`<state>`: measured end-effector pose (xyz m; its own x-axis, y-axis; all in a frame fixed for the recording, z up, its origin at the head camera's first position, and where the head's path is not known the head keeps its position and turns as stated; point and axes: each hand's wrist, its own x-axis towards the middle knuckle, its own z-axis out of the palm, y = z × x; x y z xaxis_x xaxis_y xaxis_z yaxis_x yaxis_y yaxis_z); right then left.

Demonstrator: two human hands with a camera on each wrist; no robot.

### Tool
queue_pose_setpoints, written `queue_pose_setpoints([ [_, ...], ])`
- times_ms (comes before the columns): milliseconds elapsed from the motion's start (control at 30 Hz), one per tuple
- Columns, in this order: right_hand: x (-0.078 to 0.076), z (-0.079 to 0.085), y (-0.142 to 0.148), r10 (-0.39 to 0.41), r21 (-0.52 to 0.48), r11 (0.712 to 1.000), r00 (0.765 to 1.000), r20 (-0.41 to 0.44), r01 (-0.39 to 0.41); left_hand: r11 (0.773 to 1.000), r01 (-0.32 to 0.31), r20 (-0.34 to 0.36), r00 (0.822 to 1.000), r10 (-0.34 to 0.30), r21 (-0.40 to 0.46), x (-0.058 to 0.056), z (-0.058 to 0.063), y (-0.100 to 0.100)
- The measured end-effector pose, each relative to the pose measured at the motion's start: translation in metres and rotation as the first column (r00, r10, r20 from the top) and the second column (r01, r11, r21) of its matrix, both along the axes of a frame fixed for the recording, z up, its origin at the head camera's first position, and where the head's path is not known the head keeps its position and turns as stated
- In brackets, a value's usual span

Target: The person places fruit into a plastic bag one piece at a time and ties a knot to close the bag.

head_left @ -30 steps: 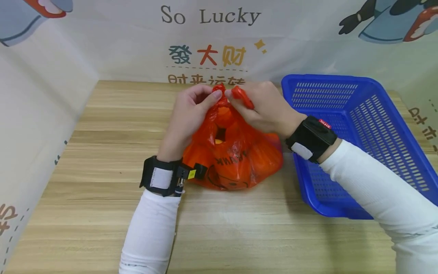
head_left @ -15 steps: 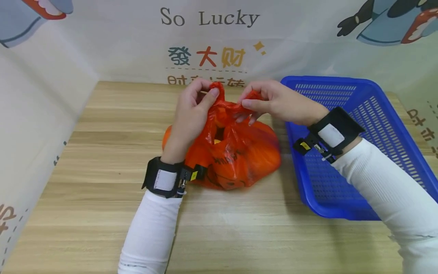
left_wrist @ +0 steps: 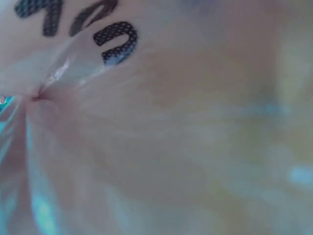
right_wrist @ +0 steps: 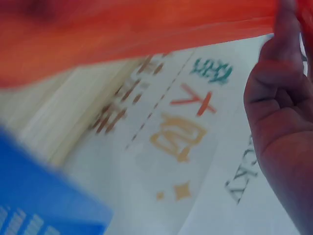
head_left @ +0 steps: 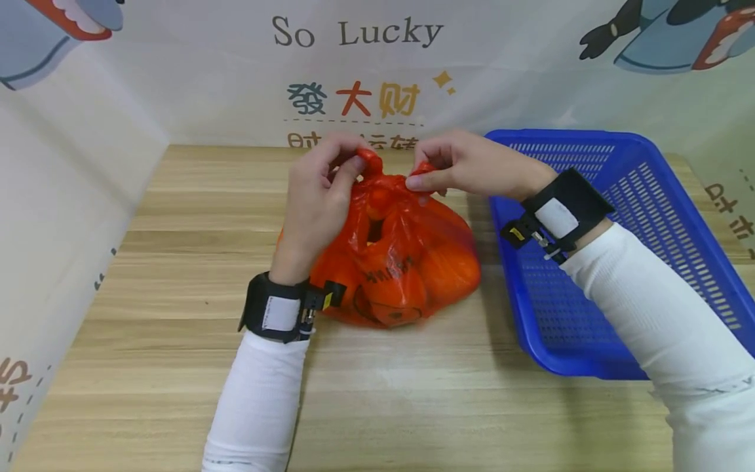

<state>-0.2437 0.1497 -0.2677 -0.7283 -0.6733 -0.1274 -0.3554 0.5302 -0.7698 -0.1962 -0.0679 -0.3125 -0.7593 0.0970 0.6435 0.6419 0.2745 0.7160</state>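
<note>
A red plastic bag [head_left: 401,262] with black print stands full on the wooden table, its top gathered and a small gap showing at the middle. Its contents look round and orange through the film. My left hand [head_left: 321,196] pinches one twisted handle of the bag between thumb and fingers. On the other side, my right hand [head_left: 472,167] pinches the second handle. The bag's film [left_wrist: 146,137] fills the left wrist view, with black letters near the top. In the right wrist view the right hand [right_wrist: 283,103] is beside a stretched red edge of the bag [right_wrist: 146,34].
A blue plastic basket [head_left: 531,328] with slotted walls stands right of the bag, under the right forearm. A printed white backdrop [head_left: 224,78] rises behind the wooden table [head_left: 177,367] and along its sides.
The right hand has turned over and moved from the bag's knotted top to its right handle, then slightly left. The left hand has shifted a little left, still gripping its handle.
</note>
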Motion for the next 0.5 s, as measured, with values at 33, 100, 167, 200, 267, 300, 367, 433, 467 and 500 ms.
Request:
queue_pose_setpoints([
  [33, 0.0, -0.001, 0.003, 0.012, 0.01, 1.0, 1.0, -0.004, -0.012, 1.0, -0.012, -0.001, 1.0, 0.012, -0.003, -0.001, 0.0, -0.001],
  [100, 0.0, -0.002, 0.008, 0.03, 0.039, 0.999, 1.0, -0.006, -0.03, 0.999, -0.052, 0.041, 0.998, 0.052, 0.0, -0.002, -0.001, -0.004],
  [167, 0.003, -0.004, 0.012, 0.058, 0.095, 0.994, 0.998, -0.032, -0.055, 0.995, -0.101, 0.123, 0.987, 0.099, 0.009, -0.004, -0.002, -0.008],
  [200, 0.005, -0.004, 0.014, 0.077, 0.124, 0.99, 0.995, -0.056, -0.069, 0.993, -0.119, 0.169, 0.979, 0.115, 0.019, -0.005, -0.003, -0.01],
  [267, 0.008, -0.005, 0.015, 0.127, 0.191, 0.977, 0.982, -0.142, -0.099, 0.988, -0.149, 0.256, 0.957, 0.135, 0.034, -0.008, -0.004, -0.016],
  [300, 0.009, -0.006, 0.016, 0.16, 0.221, 0.968, 0.967, -0.196, -0.116, 0.986, -0.16, 0.288, 0.947, 0.142, 0.039, -0.009, -0.004, -0.018],
  [367, 0.011, -0.008, 0.015, 0.229, 0.276, 0.95, 0.924, -0.307, -0.144, 0.984, -0.176, 0.334, 0.929, 0.158, 0.024, -0.01, -0.004, -0.024],
  [433, 0.013, -0.009, 0.014, 0.275, 0.32, 0.935, 0.882, -0.383, -0.153, 0.979, -0.201, 0.361, 0.912, 0.194, -0.019, -0.01, -0.004, -0.028],
  [467, 0.014, -0.01, 0.014, 0.288, 0.337, 0.929, 0.865, -0.41, -0.15, 0.975, -0.217, 0.372, 0.903, 0.216, -0.041, -0.01, -0.004, -0.029],
  [500, 0.016, -0.011, 0.014, 0.295, 0.353, 0.925, 0.855, -0.427, -0.143, 0.972, -0.229, 0.381, 0.894, 0.234, -0.06, -0.009, -0.004, -0.031],
])
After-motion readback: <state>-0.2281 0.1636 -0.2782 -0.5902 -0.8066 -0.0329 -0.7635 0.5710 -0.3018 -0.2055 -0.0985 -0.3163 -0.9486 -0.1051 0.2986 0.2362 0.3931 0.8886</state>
